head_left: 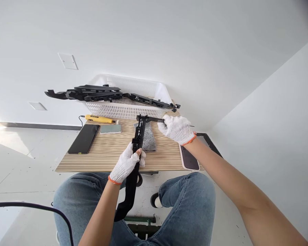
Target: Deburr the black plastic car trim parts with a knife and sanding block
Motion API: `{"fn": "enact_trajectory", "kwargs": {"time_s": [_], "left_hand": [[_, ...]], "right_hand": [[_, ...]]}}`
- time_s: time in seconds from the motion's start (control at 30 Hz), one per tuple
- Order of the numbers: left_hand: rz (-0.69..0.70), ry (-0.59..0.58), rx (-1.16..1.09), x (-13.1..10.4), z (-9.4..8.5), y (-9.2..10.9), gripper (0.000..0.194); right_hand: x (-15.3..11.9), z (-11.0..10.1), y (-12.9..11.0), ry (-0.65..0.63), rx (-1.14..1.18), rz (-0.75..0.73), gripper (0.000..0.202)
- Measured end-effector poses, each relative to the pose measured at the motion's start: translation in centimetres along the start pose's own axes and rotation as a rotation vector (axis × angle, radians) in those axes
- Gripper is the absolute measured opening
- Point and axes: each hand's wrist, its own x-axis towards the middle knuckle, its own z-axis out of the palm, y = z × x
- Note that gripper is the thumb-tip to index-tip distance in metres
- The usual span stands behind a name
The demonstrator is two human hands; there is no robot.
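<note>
A long black plastic part [130,191] runs from above my lap up over the table's front edge, its ribbed upper end near the basket. Wrapped round its middle is my left hand [127,162], in a white glove with the thumb tip bare. My right hand [176,128], gloved too, is closed on the handle end of a thin dark tool [155,119], whose other end meets the top of the black part. Under the part's upper end lies a grey speckled cloth [149,138].
Behind my hands, a white basket [123,111] holds several long black parts [92,94] that overhang its sides. On the table [113,160] lie a yellow tool [99,119], a grey-green block [111,128], a black phone [84,138] and, at right, another phone [189,159].
</note>
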Motion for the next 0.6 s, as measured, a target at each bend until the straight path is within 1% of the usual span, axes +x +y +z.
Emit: {"fn": "enact_trajectory", "kwargs": {"time_s": [0.1,0.27,0.37,0.47,0.53,0.6], "left_hand": [[-0.002,0.009,-0.013,0.0,0.1,0.0,0.033],[-0.008,0.025,0.016,-0.3,0.1,0.5,0.031],[-0.013,0.031,0.028,-0.4,0.1,0.7,0.031],[-0.007,0.031,0.021,-0.3,0.1,0.7,0.032],[-0.002,0.032,0.017,-0.3,0.1,0.7,0.032],[0.0,0.033,0.016,-0.3,0.1,0.7,0.033]], "right_hand": [[0.1,-0.6,-0.6,0.002,-0.014,0.055,0.048],[0.0,-1.5,-1.3,-0.003,0.067,0.137,0.059],[-0.4,-2.2,-1.5,-0.025,0.131,0.146,0.054],[-1.0,-2.6,-1.9,-0.082,0.117,0.071,0.063],[-1.3,-2.3,-2.1,-0.12,0.074,-0.004,0.068],[-1.7,-1.7,-2.3,-0.137,0.044,-0.074,0.066]]}}
